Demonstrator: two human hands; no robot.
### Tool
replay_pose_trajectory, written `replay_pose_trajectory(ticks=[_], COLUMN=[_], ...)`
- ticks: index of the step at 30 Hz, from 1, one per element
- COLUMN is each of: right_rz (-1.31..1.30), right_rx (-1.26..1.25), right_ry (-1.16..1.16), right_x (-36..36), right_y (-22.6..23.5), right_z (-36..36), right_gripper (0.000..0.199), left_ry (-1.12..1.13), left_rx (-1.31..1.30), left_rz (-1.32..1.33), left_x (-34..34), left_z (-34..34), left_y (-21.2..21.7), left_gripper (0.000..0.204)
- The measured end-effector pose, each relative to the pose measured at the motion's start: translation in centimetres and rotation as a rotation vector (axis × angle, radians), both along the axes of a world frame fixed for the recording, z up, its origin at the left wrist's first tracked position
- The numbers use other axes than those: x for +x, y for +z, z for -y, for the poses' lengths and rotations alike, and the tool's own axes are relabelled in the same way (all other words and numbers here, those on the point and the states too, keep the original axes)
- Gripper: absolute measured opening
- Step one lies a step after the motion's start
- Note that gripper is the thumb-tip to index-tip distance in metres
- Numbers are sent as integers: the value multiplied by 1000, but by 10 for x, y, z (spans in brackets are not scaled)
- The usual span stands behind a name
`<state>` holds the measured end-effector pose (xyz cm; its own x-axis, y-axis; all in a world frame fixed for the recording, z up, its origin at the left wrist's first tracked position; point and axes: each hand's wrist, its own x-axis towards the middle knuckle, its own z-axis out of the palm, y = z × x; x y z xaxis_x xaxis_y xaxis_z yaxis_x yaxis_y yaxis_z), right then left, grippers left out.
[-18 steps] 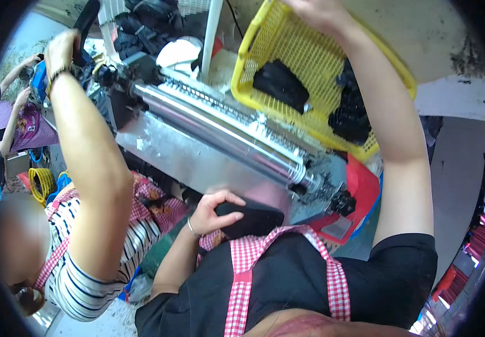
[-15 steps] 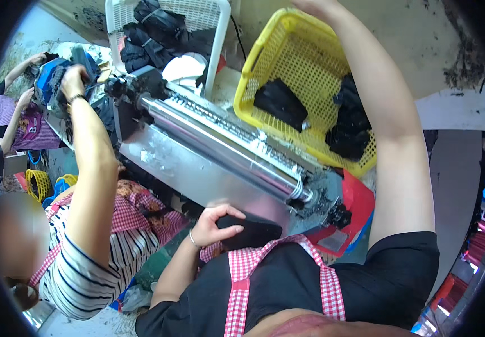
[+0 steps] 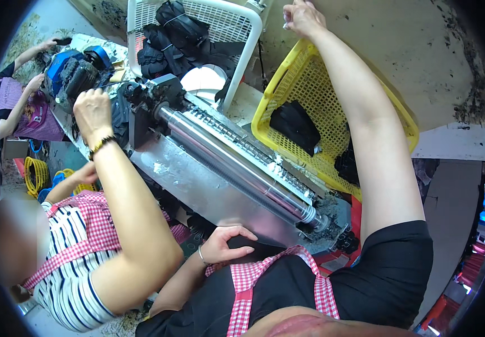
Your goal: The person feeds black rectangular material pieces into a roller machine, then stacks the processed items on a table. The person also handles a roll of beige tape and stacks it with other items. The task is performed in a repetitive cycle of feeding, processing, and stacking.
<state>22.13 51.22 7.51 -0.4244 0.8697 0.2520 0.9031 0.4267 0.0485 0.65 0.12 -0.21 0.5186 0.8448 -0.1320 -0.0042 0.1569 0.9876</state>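
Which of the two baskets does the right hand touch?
The yellow basket: the right hand rests at its far rim. The white basket, left of it, holds black bundles.

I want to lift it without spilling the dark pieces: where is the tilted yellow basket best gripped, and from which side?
Probably grip the thick top rim of the yellow basket at its raised far corner, coming from above, where the right hand reaches. The mesh walls look flimsy, and the dark pieces lie lower inside.

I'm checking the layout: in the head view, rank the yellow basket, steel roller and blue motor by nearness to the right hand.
From the right hand:
1. Yellow basket, just below it.
2. Steel roller, centre, lower left.
3. Blue motor, far left.
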Motion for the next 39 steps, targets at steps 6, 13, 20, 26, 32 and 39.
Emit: replay_pose_trajectory(ticks=[6, 13, 20, 26, 32, 39], right_rz=[287, 366, -88, -416, -191, -227], right_rx=[-189, -189, 177, 490, 776, 283], right_ry=[28, -19, 2, -74, -900, -802], right_x=[-18, -15, 14, 162, 327, 385], right_y=[-10, -31, -37, 41, 145, 134], right_z=[-7, 14, 60, 175, 183, 120], right_gripper=[32, 42, 49, 37, 33, 43], left_ry=[24, 7, 7, 122, 184, 232], left_rx=[-6, 0, -75, -333, -236, -134], left_rz=[20, 17, -91, -41, -66, -230], left_x=[0, -5, 5, 22, 25, 22], left_z=[1, -3, 4, 16, 29, 48], left_y=[5, 5, 15, 38, 36, 25], left_gripper=[26, 26, 24, 20, 21, 23])
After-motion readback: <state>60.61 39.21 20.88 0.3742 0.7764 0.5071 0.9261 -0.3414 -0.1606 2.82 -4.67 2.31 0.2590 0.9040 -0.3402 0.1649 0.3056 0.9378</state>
